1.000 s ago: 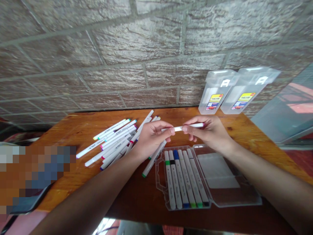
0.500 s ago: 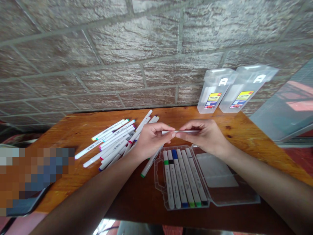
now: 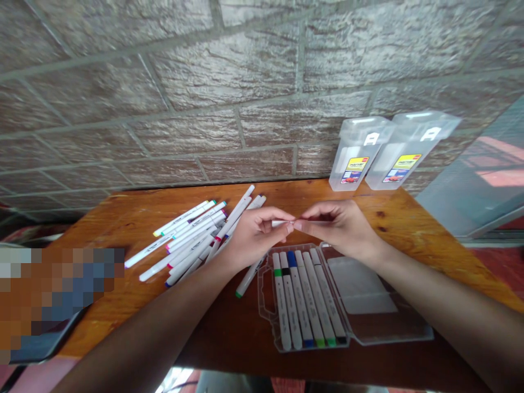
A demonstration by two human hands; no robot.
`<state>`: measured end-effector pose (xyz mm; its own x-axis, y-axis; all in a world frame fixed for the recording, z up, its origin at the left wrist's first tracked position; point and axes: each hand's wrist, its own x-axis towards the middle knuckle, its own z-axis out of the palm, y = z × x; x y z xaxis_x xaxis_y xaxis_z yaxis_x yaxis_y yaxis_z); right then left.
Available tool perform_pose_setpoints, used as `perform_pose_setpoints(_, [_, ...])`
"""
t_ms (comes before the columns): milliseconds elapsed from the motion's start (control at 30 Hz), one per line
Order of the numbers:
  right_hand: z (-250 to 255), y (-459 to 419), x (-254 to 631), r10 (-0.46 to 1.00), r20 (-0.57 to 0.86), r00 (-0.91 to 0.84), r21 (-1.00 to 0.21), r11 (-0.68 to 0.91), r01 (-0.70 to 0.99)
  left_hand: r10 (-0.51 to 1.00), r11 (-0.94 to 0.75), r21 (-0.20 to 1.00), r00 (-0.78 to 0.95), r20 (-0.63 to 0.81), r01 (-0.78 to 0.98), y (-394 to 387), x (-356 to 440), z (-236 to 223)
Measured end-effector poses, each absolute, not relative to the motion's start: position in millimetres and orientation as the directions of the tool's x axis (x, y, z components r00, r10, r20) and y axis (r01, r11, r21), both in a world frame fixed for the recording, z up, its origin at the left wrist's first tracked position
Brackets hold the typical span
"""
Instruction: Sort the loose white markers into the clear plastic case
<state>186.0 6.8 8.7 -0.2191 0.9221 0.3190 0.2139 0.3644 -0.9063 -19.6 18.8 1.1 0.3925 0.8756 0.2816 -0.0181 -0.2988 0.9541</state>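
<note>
Between my two hands a white marker point(image 3: 280, 224) lies level above the table, partly hidden by the fingers. My left hand point(image 3: 256, 232) pinches its left end with thumb and fingertips. The right end is pinched by my right hand point(image 3: 339, 224), whose fingertips meet those of the left. Just below the hands, an open clear plastic case point(image 3: 268, 311) holds a row of several white markers point(image 3: 305, 300) with green, black and blue bands. Left of my left hand lies a loose pile of white markers point(image 3: 192, 240) with coloured ends. A green-ended marker point(image 3: 248, 279) rests apart, beside the case.
Two clear plastic cases point(image 3: 350, 164) with yellow labels stand upright at the back right, against the brick wall point(image 3: 196, 131). The case's lid lies folded out to the right on the wooden table point(image 3: 135, 213). A blurred-out patch covers the left edge.
Both hands stay nearly in place, still pinching the marker, with slight finger shifts where they meet. The pile and the filled case have not visibly moved.
</note>
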Motion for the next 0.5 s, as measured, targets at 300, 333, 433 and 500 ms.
perform_pose_setpoints(300, [8.2, 8.4, 186.5, 0.924, 0.318, -0.215, -0.922, 0.354, 0.159, 0.913, -0.245, 0.97, 0.333, 0.235, -0.014, 20.9, -22.2, 0.5])
perform_pose_setpoints(333, [8.5, 9.1, 187.2, 0.925, 0.32, -0.205, -0.922, 0.354, 0.157, 0.917, -0.23, 0.973, 0.331, 0.224, -0.021, 20.7, -22.4, 0.8])
perform_pose_setpoints(433, [10.6, 10.3, 189.0, 0.932, 0.304, -0.196, -0.93, 0.335, 0.151, 0.927, -0.19, 0.979, 0.315, 0.204, -0.074, 22.0, -23.2, -0.5])
perform_pose_setpoints(500, [11.9, 10.4, 189.5, 0.94, 0.28, -0.195, -0.941, 0.309, 0.136, 0.931, -0.17, 0.977, 0.303, 0.201, -0.127, 24.4, -24.0, -2.7])
